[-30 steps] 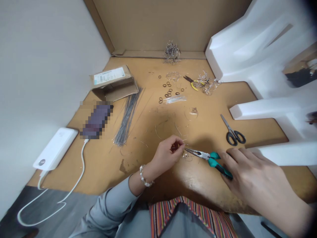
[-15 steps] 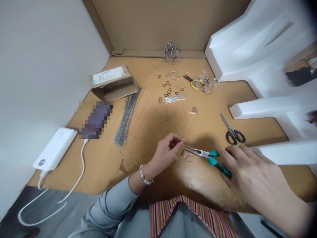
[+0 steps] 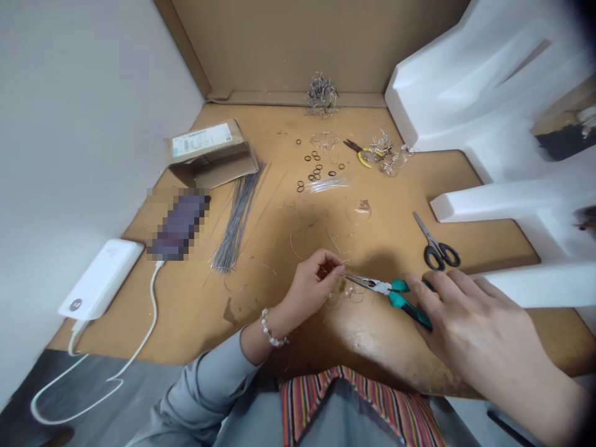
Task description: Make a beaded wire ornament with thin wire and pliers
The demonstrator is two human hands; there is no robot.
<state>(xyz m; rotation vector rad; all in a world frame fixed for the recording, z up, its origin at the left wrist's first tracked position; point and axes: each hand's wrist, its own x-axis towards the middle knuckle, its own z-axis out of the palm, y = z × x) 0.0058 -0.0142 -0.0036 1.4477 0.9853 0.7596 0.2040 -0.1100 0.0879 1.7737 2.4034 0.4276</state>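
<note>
My left hand (image 3: 314, 282) is closed, its thumb and fingertips pinching a thin piece of wire whose shape is mostly hidden. My right hand (image 3: 470, 323) grips the teal and black handles of long-nose pliers (image 3: 379, 286). The pliers' tips meet the left fingertips, at the wire; whether the jaws clamp it is too small to tell. Just below the tips, small bent wire pieces (image 3: 350, 293) lie on the wooden table (image 3: 279, 347). Beyond the left hand are thin loose wires and a wire loop (image 3: 358, 211).
A bundle of straight wires (image 3: 239, 217) lies left, by an opened cardboard box (image 3: 212, 155), a phone (image 3: 179, 225) and a white power bank (image 3: 101, 279). Scissors (image 3: 435, 245), yellow-handled pliers (image 3: 361, 154), dark rings (image 3: 316, 171) and a wire tangle (image 3: 322, 94) lie farther back. White foam (image 3: 484, 202) borders the right.
My right hand has moved the pliers slightly left, bringing their tips up to my left fingertips. The left hand stays almost still.
</note>
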